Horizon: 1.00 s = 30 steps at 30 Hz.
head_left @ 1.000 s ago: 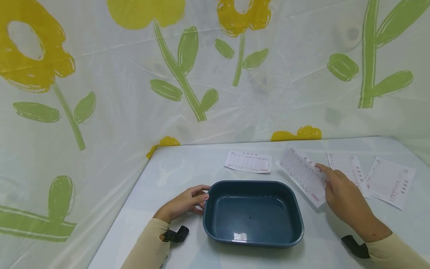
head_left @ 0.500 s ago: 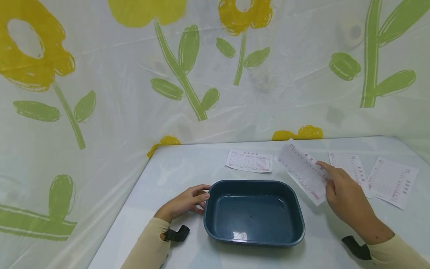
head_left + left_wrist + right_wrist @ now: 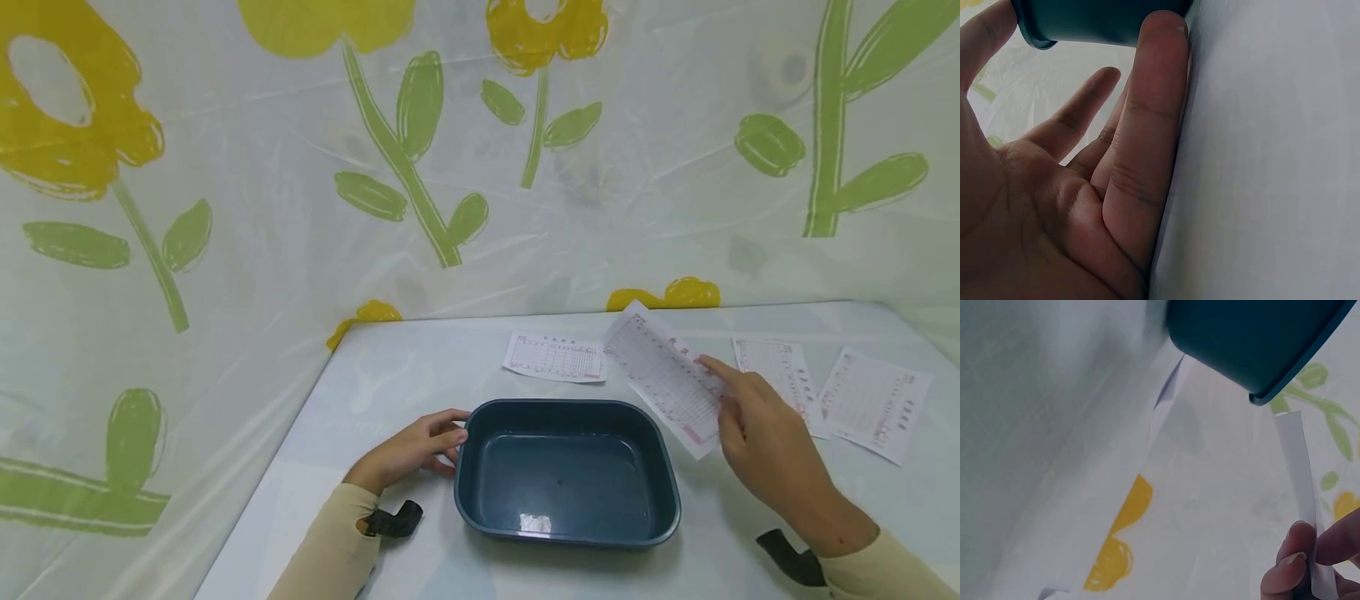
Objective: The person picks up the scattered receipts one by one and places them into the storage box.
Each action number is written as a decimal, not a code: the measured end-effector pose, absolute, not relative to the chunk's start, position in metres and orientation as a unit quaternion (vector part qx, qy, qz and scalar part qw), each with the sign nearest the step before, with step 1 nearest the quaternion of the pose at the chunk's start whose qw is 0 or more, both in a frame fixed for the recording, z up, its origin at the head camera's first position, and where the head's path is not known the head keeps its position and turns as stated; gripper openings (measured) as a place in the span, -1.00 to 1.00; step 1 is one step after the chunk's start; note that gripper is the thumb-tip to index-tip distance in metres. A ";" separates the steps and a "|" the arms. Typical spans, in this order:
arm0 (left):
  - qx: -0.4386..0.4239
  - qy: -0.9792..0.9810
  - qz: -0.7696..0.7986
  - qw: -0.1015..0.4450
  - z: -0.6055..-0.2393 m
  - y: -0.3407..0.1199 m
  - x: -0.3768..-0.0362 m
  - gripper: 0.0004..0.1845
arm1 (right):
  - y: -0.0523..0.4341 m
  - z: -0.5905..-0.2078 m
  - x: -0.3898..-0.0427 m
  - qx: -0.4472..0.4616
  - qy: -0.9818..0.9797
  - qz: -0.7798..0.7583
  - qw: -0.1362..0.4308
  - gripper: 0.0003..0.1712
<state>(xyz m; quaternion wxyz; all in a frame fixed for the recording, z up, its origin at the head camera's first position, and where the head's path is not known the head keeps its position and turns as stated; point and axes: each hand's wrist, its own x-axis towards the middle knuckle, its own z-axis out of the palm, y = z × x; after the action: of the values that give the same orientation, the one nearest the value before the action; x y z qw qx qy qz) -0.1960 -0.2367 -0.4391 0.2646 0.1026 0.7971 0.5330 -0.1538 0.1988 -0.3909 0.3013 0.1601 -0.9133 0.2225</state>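
In the head view, my right hand [image 3: 776,450] pinches a printed paper form [image 3: 660,375] by its right edge. The form is tilted and raised beyond the right rear corner of a dark teal plastic basin [image 3: 558,500]. From the right wrist, the form [image 3: 1297,462] shows nearly edge-on, gripped between thumb and fingers, with the basin's wall [image 3: 1254,337] beyond. My left hand [image 3: 416,450] rests at the basin's left end, fingers mostly extended. In the left wrist view, one fingertip touches the rim [image 3: 1041,44] and another finger [image 3: 1154,112] lies along the tabletop.
Another form [image 3: 555,358] lies flat behind the basin. Two more, a nearer-middle form [image 3: 776,371] and a far-right form [image 3: 873,404], lie on the white table [image 3: 397,367] at right. A flower-printed curtain [image 3: 285,217] hangs behind and along the left side.
My right hand has shifted slightly left with the form, which is lifted and turned more toward the camera. The left hand and the basin stay in place.
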 end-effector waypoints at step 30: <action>0.109 0.798 0.529 0.266 -0.440 -0.238 -0.199 -0.40 | 0.157 -0.389 -0.134 0.284 -0.888 0.235 0.273 -0.20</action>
<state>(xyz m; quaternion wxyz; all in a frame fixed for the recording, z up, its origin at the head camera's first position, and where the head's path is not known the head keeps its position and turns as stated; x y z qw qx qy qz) -0.1986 -0.2382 -0.4397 0.2662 0.1090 0.7984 0.5290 -0.1342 0.1566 -0.3888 0.2734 0.2843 -0.8883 0.2354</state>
